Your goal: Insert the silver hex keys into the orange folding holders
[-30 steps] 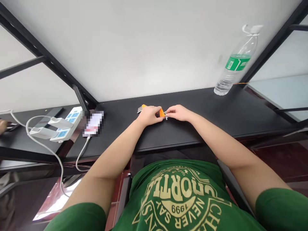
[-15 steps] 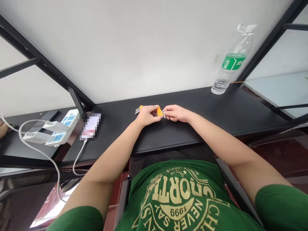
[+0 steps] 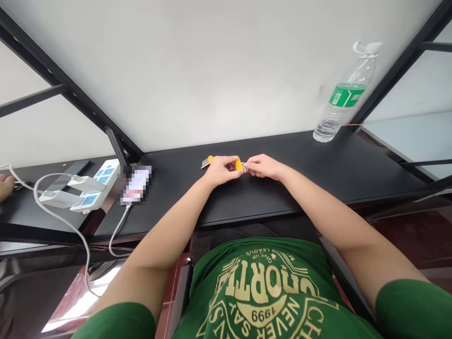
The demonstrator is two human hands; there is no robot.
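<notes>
My left hand point(image 3: 221, 169) and my right hand point(image 3: 265, 166) meet over the middle of a black desk point(image 3: 318, 165). The left hand's fingers are closed round a small orange holder point(image 3: 239, 165) with thin metal rods in it; more rod ends point(image 3: 205, 163) stick out at the hand's left side. The right hand pinches a small metal piece point(image 3: 245, 167) at the holder's right end. Both forearms rest on the desk's near edge.
A clear water bottle point(image 3: 344, 96) with a green label stands at the back right. A blurred phone point(image 3: 136, 185) on a white cable lies left, beside a white power strip point(image 3: 92, 188) with chargers. Another person's fingers point(image 3: 5, 186) show at the far left.
Both hands stay together on the orange holder with only small finger movements. The view has shifted slightly.
</notes>
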